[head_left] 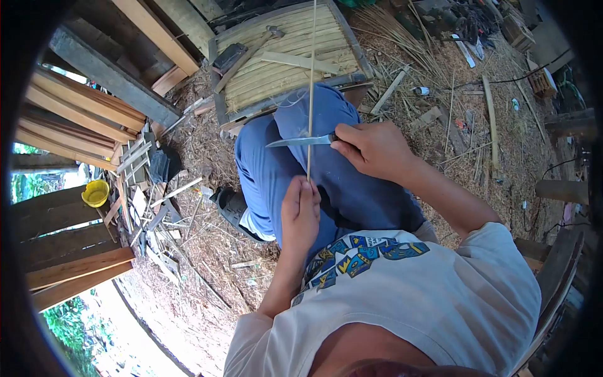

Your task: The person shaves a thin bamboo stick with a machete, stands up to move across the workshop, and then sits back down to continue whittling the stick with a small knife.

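Note:
My right hand (372,149) is closed round the dark handle of a knife (298,142). The blade points left and crosses a long thin strip of wood or bamboo (311,81) over my knees. Below the blade, my left hand (300,210) pinches the near end of that strip, fingers wrapped round it. From there the strip runs up and away, over the slatted bench (242,97) and out at the top of the view. Thin curled shavings (292,99) lie by my knee at the bench's near edge.
A hammer (271,31), a dark block (230,56) and a flat wooden slat (300,62) lie on the bench. Wood scraps and shavings cover the ground. Stacked planks (81,107) and a yellow bowl (95,193) are at left; long thin strips (392,38) lie at the upper right.

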